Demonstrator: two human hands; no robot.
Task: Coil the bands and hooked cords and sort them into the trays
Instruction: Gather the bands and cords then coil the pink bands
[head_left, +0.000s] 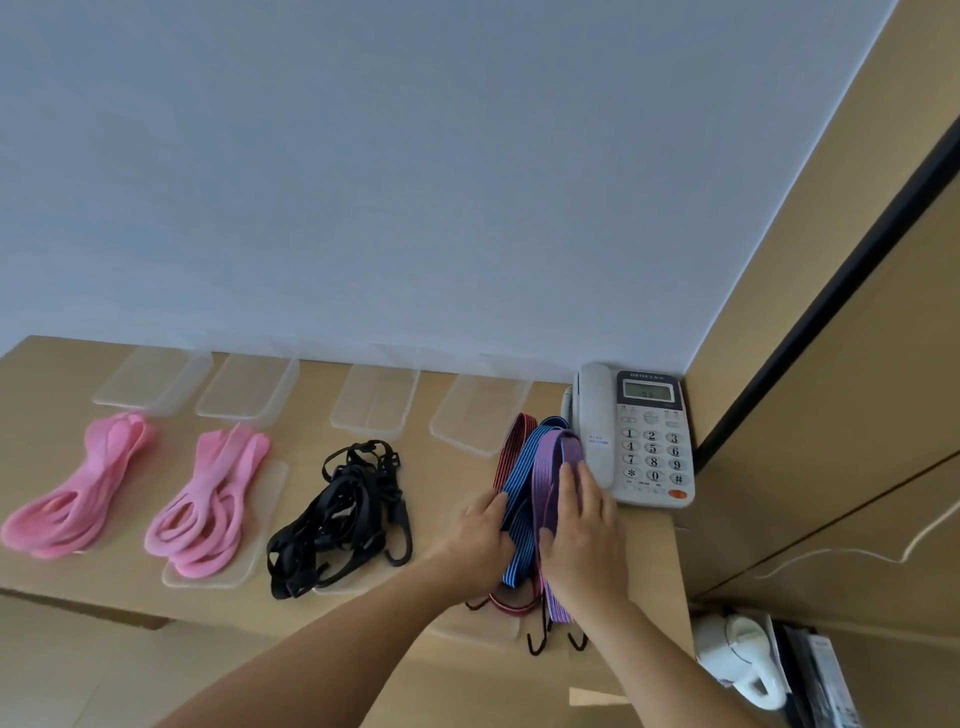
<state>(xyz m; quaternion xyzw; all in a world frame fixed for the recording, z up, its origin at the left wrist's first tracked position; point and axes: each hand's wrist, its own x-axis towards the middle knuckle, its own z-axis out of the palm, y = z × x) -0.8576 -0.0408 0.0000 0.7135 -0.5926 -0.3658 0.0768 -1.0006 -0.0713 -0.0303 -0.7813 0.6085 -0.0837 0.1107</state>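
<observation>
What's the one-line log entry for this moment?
left hand: touches striped hooked cords | right hand: rests on them | pink bands, black cords: aside

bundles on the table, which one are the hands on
The striped cords, rightmost, beside the phone: the left hand and right hand press its sides. The others lie untouched.

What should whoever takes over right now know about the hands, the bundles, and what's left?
Left hand and right hand: fingers straight, pressing the striped hooked cords from both sides, beside the phone.
Done: left pink bundle, right pink bundle and black cords lie bundled in a row.
Left: settle that last striped bundle; the back trays hold nothing.
</observation>
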